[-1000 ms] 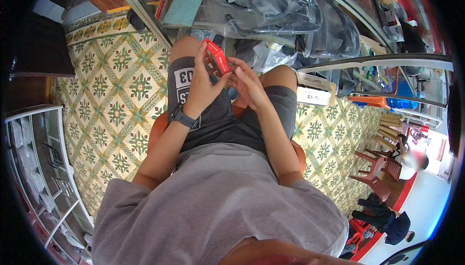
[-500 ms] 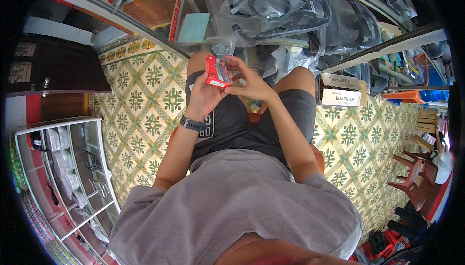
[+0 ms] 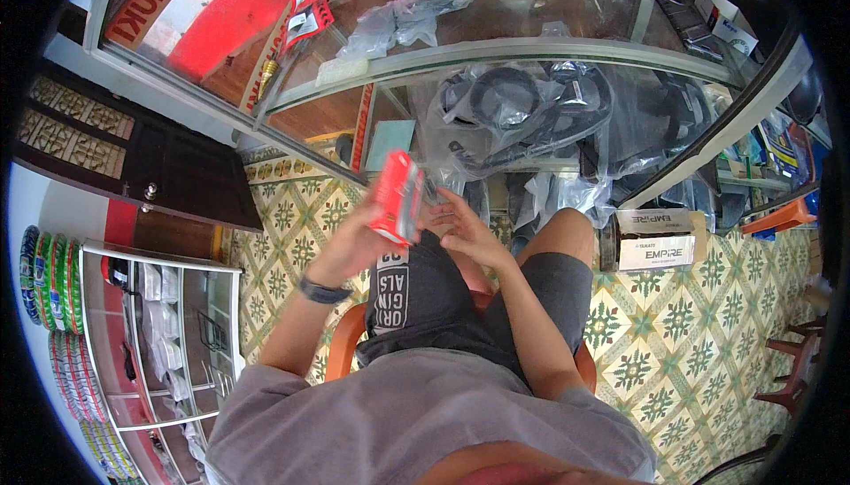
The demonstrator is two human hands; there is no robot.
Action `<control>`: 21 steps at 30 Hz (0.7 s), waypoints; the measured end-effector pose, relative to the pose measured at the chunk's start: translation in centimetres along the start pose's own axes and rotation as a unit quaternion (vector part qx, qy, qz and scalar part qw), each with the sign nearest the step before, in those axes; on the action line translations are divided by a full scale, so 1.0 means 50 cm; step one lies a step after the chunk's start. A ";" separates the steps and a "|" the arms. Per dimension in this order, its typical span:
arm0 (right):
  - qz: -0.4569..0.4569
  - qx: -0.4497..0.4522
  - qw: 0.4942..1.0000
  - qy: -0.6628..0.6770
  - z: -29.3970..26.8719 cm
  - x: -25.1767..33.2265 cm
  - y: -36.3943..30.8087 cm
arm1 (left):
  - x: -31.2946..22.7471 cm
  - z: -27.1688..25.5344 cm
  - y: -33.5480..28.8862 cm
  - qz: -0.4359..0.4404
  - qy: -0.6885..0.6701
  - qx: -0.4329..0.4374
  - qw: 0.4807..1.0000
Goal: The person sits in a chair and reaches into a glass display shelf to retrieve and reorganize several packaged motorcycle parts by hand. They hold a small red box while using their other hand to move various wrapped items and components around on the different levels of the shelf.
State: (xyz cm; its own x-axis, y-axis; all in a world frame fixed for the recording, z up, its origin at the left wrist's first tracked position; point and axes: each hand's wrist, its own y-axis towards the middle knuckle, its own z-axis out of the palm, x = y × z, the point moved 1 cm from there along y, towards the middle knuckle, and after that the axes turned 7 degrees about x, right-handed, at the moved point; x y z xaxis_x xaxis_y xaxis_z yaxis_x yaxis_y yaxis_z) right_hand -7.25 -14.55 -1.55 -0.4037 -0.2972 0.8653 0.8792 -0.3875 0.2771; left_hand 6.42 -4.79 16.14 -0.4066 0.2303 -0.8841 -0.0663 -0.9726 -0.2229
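Patterned green-and-cream tiles [image 3: 637, 343] cover the floor around the seated person. From that seat, a metal-framed glass display case [image 3: 496, 55] spans twelve o'clock, plastic-wrapped parts [image 3: 531, 122] inside. A dark panelled door [image 3: 186, 166] stands at ten, a white-framed glass cabinet [image 3: 232, 308] at nine, with stacked tyres [image 3: 62, 281] beyond. An open-topped cardboard carton [image 3: 660, 241] sits at two. The left hand [image 3: 350, 237], toward ten, has its grip closed round a small red box [image 3: 397, 193] at eleven, motion-blurred; the right hand [image 3: 465, 232], at twelve, is just beside it, grip loosely parted.
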 end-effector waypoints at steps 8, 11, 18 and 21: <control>0.155 -0.109 0.924 -0.331 -0.063 -0.062 -0.005 | -0.466 -0.007 0.255 0.116 0.469 -0.044 0.874; 0.151 -0.081 0.910 -0.378 -0.064 -0.077 -0.007 | -0.561 -0.127 0.422 0.178 0.738 -0.251 0.601; 0.200 -0.072 0.897 -0.387 -0.096 -0.069 -0.017 | -0.594 -0.254 0.645 0.056 0.806 -0.292 0.511; 0.189 -0.091 0.893 -0.399 -0.098 -0.093 -0.016 | -0.583 -0.297 0.668 0.041 0.821 -0.328 0.466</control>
State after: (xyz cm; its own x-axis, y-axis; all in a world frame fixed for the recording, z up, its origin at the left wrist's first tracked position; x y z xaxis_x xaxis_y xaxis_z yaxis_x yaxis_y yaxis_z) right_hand -7.31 -17.15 -7.82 0.2846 0.2513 0.9251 0.8302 -0.5472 -0.1067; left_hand 29.58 -43.51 28.37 0.8976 0.4300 0.0971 0.3986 -0.8857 0.2379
